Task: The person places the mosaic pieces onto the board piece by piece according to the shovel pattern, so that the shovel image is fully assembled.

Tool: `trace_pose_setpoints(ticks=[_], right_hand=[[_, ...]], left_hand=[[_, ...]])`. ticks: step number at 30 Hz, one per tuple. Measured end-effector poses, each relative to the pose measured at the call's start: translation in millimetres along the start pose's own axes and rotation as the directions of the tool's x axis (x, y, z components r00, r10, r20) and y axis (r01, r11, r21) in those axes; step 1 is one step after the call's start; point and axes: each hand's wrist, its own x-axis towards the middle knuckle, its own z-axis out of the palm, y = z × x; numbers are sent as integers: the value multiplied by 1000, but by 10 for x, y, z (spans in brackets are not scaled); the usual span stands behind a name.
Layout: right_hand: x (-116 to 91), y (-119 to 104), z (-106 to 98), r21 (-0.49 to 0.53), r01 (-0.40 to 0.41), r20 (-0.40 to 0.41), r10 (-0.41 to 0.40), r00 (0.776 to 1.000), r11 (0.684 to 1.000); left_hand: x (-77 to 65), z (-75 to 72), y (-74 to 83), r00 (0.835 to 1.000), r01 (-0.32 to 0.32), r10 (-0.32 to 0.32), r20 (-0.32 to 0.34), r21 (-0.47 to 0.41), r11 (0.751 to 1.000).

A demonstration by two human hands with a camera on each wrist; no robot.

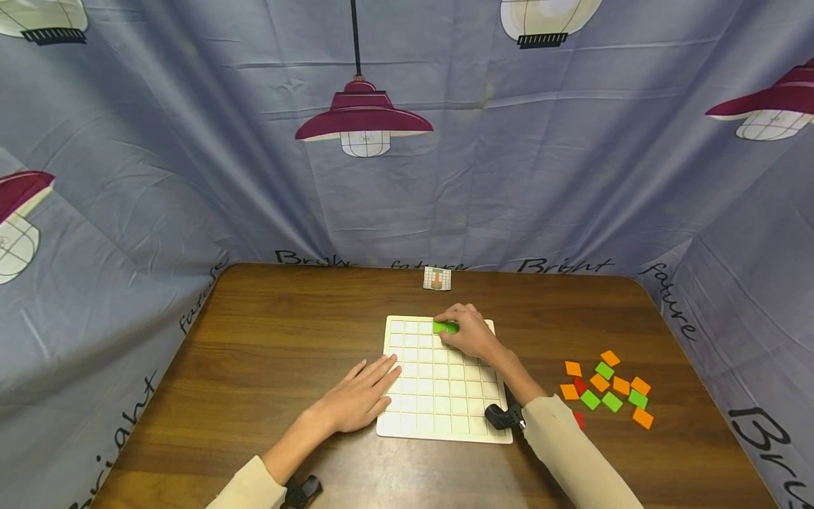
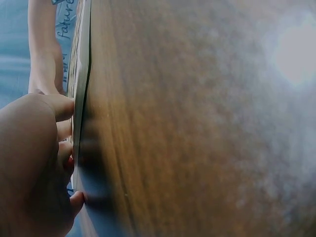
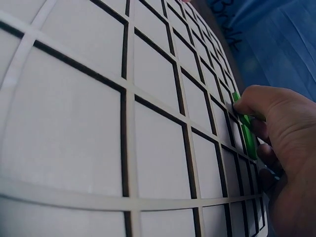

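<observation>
A white grid board (image 1: 417, 423) with square cells lies on the table. In its far row sit two green square tiles (image 1: 439, 327) side by side. My right hand (image 1: 469, 332) reaches over the board and pinches a green tile (image 3: 245, 120) there between thumb and fingers; the second green tile (image 3: 249, 141) lies right beside it, partly behind the fingers. My left hand (image 1: 359, 397) rests with its fingers spread, the fingertips over the board's left edge. The left wrist view shows that hand (image 2: 29, 158) at the board's side.
Loose orange tiles (image 1: 643, 418), green tiles (image 1: 612, 401) and red tiles (image 1: 580, 385) are scattered on the wooden table (image 1: 286, 318) right of the board. A small card (image 1: 437, 278) with a grid picture lies near the far edge. Behind hangs a blue curtain (image 1: 509, 184).
</observation>
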Motion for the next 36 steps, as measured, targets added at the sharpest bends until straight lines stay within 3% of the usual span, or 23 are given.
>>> trace_pose_setpoints(ticks=[7,18,24,36], right_hand=[[-17,6,-26,23,-21,6,20,1000,1000],[-174,46,-187,177,-23,-73,36,997,984],[-335,95,-308,232,-68,-95,93,991,970],[-741,258,-593,210,-121,-209,166,964,970]], left_hand=[[2,-3,5,1000,-4,4,-4,3,1000],[-5,1,5,1000,1,-1,-5,13,1000],[-3,-7,13,1000,-5,5,-6,6,1000],[-2,3,7,1000,-5,5,-16,7,1000]])
